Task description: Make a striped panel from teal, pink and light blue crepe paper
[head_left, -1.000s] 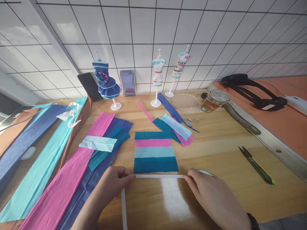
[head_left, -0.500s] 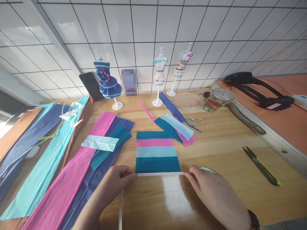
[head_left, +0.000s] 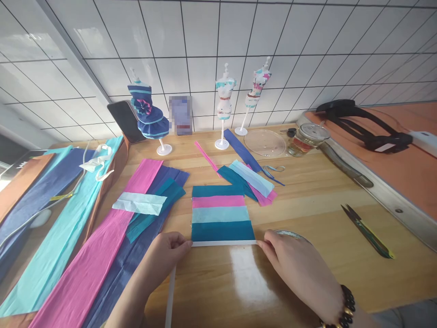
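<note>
A striped paper panel [head_left: 220,212] of teal, pink and light blue bands lies flat on the wooden table [head_left: 307,200]. A thin white tape strip [head_left: 223,243] is stretched along its near edge. My left hand [head_left: 163,255] pinches the strip's left end, and more tape hangs down from it toward me. My right hand [head_left: 296,269] pinches the right end, resting over a tape roll [head_left: 290,234] that is mostly hidden.
Long crepe paper sheets [head_left: 102,237] in pink, blue and teal lie at left. Cut strips [head_left: 251,180] sit behind the panel. Three small mannequins [head_left: 223,98], a phone [head_left: 125,122], a clear dish [head_left: 265,143] and a jar [head_left: 307,139] line the back. Snips [head_left: 367,231] lie right.
Both hands have moved the taut white strip away from me, from just below the panel onto its near teal edge. The view has shifted slightly.
</note>
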`<state>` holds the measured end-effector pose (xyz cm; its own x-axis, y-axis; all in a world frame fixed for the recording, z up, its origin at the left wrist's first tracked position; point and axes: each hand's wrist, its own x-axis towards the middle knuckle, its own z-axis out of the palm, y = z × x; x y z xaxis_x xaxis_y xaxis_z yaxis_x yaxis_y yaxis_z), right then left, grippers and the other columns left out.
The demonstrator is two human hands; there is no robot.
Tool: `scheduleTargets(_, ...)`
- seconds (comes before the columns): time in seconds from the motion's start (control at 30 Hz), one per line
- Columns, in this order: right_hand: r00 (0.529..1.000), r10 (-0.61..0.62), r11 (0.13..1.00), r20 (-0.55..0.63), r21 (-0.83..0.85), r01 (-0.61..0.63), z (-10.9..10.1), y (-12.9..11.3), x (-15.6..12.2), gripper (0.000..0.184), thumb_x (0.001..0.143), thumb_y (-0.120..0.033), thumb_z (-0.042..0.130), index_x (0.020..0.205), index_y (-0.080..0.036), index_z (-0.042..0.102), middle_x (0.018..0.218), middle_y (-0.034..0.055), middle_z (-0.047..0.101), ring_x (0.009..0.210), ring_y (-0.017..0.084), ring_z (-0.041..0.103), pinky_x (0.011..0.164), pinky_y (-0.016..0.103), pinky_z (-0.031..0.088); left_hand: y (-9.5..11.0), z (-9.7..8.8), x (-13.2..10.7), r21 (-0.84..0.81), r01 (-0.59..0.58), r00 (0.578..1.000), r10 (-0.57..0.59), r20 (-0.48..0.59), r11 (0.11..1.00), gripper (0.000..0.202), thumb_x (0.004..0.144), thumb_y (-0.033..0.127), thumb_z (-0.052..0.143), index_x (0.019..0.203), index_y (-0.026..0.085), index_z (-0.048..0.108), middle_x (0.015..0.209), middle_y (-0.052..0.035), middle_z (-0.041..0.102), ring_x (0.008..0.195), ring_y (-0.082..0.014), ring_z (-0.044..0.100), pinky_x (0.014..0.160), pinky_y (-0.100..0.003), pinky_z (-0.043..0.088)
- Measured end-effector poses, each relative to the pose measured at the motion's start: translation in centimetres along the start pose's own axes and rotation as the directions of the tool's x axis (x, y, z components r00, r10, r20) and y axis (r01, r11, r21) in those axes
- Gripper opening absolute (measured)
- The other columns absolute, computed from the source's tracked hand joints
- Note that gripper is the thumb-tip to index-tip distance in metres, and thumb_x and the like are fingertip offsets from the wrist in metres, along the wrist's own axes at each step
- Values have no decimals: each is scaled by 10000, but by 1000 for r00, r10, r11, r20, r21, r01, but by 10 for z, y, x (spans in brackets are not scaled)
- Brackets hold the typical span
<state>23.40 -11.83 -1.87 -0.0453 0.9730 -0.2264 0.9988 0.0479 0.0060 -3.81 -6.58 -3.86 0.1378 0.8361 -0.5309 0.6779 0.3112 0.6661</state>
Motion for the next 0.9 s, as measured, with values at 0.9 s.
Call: scheduleTargets(0.9,1000,-18,1000,-11,2,18,-3,-4,6,277,934,-272,394,681,-212,487,581,9,618,548,185,584,501,289,239,1,6,1,-10,57,993,-58,-99,998,342,678,500,525,527,194,497,448,80,295,414,-76,247,425,-226,169)
